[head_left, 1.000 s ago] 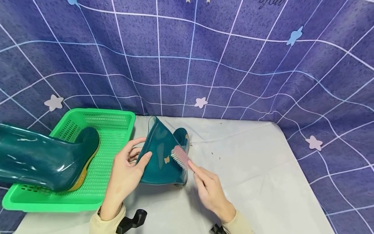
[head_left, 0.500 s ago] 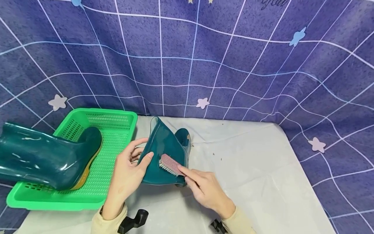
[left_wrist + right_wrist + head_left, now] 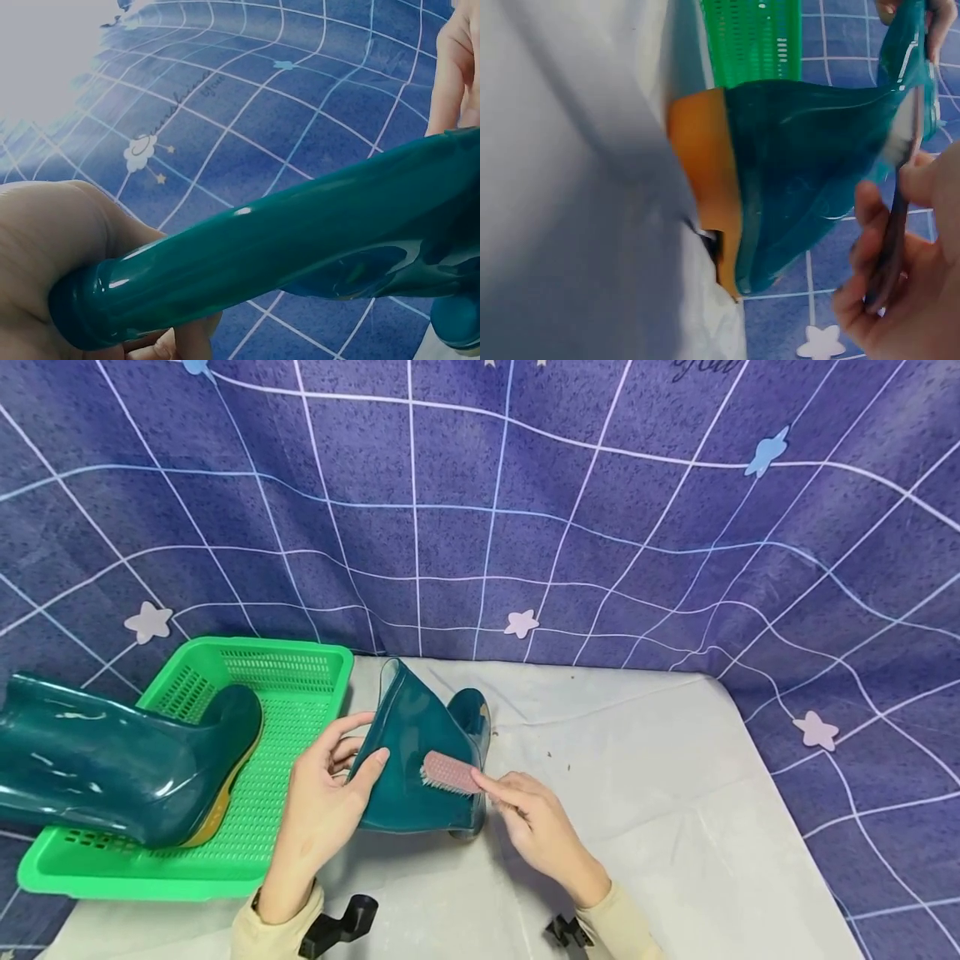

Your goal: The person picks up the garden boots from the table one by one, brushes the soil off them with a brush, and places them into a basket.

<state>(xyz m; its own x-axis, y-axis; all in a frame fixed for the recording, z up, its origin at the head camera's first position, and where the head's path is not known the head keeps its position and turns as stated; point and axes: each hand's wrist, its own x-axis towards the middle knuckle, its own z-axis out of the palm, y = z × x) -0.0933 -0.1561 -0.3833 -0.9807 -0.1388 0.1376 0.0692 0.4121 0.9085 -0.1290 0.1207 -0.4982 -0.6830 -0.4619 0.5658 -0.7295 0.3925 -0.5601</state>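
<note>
A dark green rubber boot (image 3: 401,781) stands on the white-covered table, its shaft tilted toward me and flattened at the top. My left hand (image 3: 327,802) pinches the rim of the shaft, thumb on the near face, fingers behind. In the left wrist view the boot shaft (image 3: 247,259) runs from that hand to the right. My right hand (image 3: 536,827) grips a pink brush (image 3: 452,773) with white bristles, which lie against the shaft. The right wrist view shows the brush handle (image 3: 889,259) between the fingers and the boot's orange sole (image 3: 705,154) on the cloth.
Left of the boot stands a green plastic basket (image 3: 300,693). A second green boot (image 3: 135,768) lies on its side across it, with a yellow sole. Small brown crumbs (image 3: 550,755) dot the white cloth (image 3: 637,793). A blue gridded curtain (image 3: 465,543) hangs behind.
The brush has moved down and left across the shaft from near its right edge, then slightly back to the right, turning more level. The left hand keeps its hold on the rim.
</note>
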